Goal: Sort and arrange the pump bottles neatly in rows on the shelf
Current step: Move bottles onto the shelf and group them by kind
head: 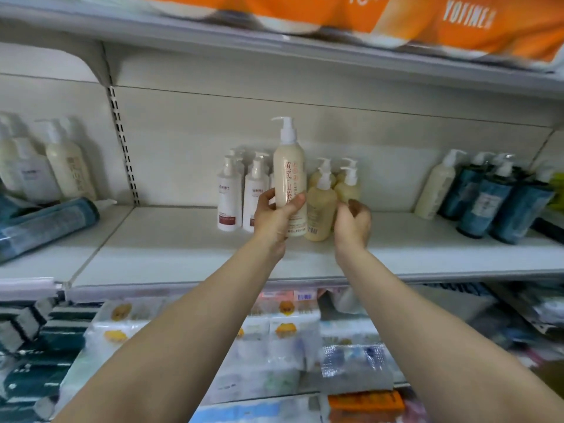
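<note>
Head view, frame centre: left hand (276, 216) gripping tall cream bottle (290, 178) above shelf (183, 239); right hand (352, 222) loosely curled, empty.

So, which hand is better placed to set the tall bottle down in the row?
Probably the left hand: it already holds the tall bottle upright above the shelf. The right hand holds nothing.

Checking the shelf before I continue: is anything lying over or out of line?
Yes. A blue bottle lies on its side at the far left of the shelf, while the rest stand. On the right, a cream bottle leans beside the blue bottles.
</note>
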